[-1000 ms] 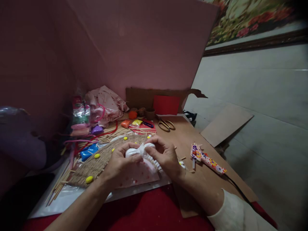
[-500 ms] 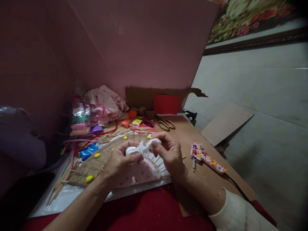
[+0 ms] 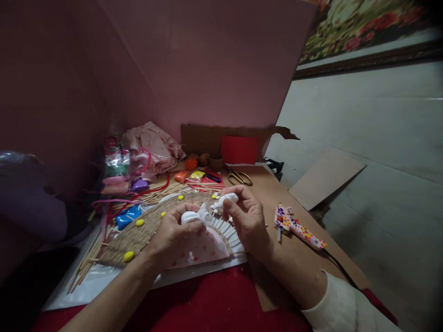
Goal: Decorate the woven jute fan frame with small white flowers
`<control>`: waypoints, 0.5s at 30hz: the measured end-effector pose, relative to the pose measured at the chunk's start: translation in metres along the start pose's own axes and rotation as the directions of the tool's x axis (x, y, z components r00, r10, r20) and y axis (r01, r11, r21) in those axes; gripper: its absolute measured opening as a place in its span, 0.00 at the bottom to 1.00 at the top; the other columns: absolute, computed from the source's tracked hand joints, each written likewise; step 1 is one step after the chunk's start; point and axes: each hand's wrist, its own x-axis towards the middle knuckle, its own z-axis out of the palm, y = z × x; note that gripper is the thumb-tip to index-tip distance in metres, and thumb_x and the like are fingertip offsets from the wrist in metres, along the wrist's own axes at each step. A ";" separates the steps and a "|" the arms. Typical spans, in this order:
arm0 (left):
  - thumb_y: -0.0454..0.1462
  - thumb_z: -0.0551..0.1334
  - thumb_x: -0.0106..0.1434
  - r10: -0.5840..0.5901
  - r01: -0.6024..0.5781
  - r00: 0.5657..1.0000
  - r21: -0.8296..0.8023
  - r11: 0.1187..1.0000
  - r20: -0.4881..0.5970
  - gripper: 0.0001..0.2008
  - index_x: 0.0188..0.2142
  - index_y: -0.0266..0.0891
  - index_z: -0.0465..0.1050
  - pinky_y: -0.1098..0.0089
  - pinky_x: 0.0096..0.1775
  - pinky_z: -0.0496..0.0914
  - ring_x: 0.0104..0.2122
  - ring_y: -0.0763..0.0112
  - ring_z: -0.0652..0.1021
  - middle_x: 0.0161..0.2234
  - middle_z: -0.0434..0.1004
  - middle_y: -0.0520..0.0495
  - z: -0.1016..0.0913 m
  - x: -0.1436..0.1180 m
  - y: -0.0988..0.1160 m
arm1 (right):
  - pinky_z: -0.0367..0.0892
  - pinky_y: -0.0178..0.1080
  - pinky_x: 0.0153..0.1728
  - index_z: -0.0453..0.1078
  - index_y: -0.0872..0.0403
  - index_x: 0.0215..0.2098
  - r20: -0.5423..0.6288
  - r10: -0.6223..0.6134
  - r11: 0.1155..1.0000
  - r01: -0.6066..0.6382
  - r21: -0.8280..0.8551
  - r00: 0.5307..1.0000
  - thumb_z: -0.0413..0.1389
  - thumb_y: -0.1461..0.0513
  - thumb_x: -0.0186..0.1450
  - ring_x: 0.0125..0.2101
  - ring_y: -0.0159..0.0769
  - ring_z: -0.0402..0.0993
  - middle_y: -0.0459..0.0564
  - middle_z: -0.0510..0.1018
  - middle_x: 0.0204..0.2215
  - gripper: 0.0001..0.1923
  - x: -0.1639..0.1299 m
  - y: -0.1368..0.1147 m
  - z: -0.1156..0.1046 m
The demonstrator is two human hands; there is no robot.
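Against a pink backdrop, on a cluttered brown craft table (image 3: 277,193): left hand (image 3: 169,233) pinching a white clay lump (image 3: 192,216), right hand (image 3: 247,216) at its 3 o'clock gripping a pulled-off white clay piece (image 3: 224,200). Directly beneath, a woven fan-shaped mat (image 3: 138,235); floral glue gun (image 3: 297,228) farther toward 3 o'clock; scissors (image 3: 238,177) at 12.

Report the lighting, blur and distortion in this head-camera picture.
Head view: dim, warm light; the left side sinks into dark shadow, the white lump in the left hand is brightest. The right hand and white piece look slightly soft. Wide-angle bending curves the picture frame and darkens the corners.
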 end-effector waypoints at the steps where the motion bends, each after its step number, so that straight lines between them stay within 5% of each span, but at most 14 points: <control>1: 0.34 0.72 0.43 -0.003 0.003 1.000 -0.004 1.000 -0.003 0.16 0.32 0.37 0.71 0.75 0.25 0.66 0.20 0.76 0.72 0.22 0.75 0.52 0.000 0.000 0.000 | 0.60 0.32 0.24 0.66 0.52 0.36 0.022 -0.005 1.000 0.006 -0.026 1.000 0.60 0.56 0.59 0.23 0.27 0.62 0.42 0.67 0.25 0.11 -0.001 -0.001 0.000; 6: 0.34 0.72 0.44 0.015 -0.015 1.000 0.002 1.000 -0.001 0.16 0.31 0.37 0.70 0.76 0.25 0.66 0.21 0.77 0.72 0.22 0.75 0.53 -0.002 0.001 -0.002 | 0.64 0.35 0.30 0.70 0.53 0.34 0.179 -0.020 0.953 0.072 -0.294 0.984 0.60 0.60 0.59 0.30 0.31 0.66 0.46 0.71 0.29 0.06 -0.004 -0.003 0.003; 11: 0.34 0.71 0.46 0.019 -0.020 1.000 0.007 1.000 0.011 0.14 0.32 0.38 0.71 0.77 0.25 0.65 0.21 0.78 0.72 0.22 0.75 0.53 -0.004 0.003 -0.003 | 0.60 0.32 0.24 0.68 0.51 0.38 -0.019 -0.089 0.991 0.087 -0.100 0.996 0.56 0.59 0.63 0.23 0.27 0.62 0.42 0.69 0.25 0.05 -0.001 -0.003 -0.001; 15: 0.34 0.71 0.45 0.009 -0.009 1.000 0.001 1.000 0.018 0.15 0.32 0.38 0.71 0.76 0.25 0.66 0.21 0.77 0.72 0.23 0.75 0.53 -0.004 0.002 -0.003 | 0.62 0.34 0.27 0.70 0.53 0.35 0.125 -0.027 0.965 0.058 -0.255 0.992 0.60 0.60 0.59 0.26 0.29 0.65 0.44 0.71 0.27 0.06 -0.002 -0.002 0.001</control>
